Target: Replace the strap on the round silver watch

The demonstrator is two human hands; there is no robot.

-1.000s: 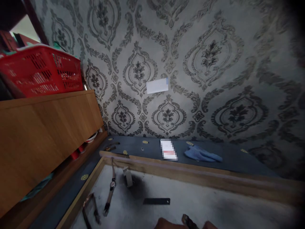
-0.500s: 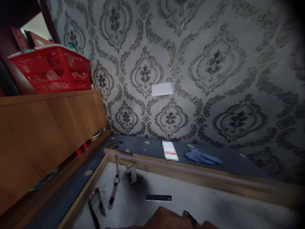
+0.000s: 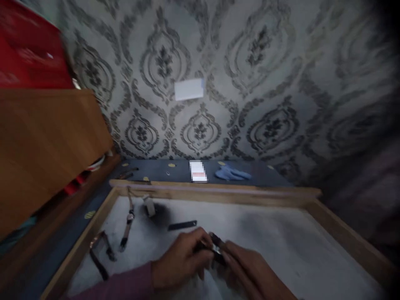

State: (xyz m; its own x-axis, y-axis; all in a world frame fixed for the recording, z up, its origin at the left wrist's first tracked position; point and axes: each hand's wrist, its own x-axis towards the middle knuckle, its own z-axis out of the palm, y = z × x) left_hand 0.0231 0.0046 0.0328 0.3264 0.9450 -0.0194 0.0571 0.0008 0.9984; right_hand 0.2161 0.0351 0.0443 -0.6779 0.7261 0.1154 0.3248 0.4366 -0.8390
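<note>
Dark strap-like piece with a small bright glint partway along it (image 3: pixel 216 249) is what both hands are on, pinched between them above the white floor of a shallow, wooden-rimmed tray (image 3: pixel 215 189). Looks like a wristwatch from my end of the link, but it's blurry and half covered by fingers, so don't quote me.

Left hand (image 3: pixel 179 259), out of a purple sleeve (image 3: pixel 125 284), has thumb and fingertips curled onto one side of it. Right hand (image 3: pixel 250 266) grips the other side, fingers laid along it. Neither has let go; how hard they're squeezing I can't tell.

I'd call this step close fingertip work: one hand steadying, the other fiddling. Which does which, I can't make out. To me the next move calls for small finger motions with the forearms parked, and a firm hold on one side before the other eases off, since a slim piece like that could easily twist loose.

Just beyond the left fingertips lies a flat black bar with a hole near one end (image 3: pixel 183 225); I'd keep the knuckles off it. Farther out past that hand are a slim brown-strapped watch with a round face (image 3: pixel 130 217) and a chunky pale object (image 3: pixel 150 206) I can't identify.
</note>
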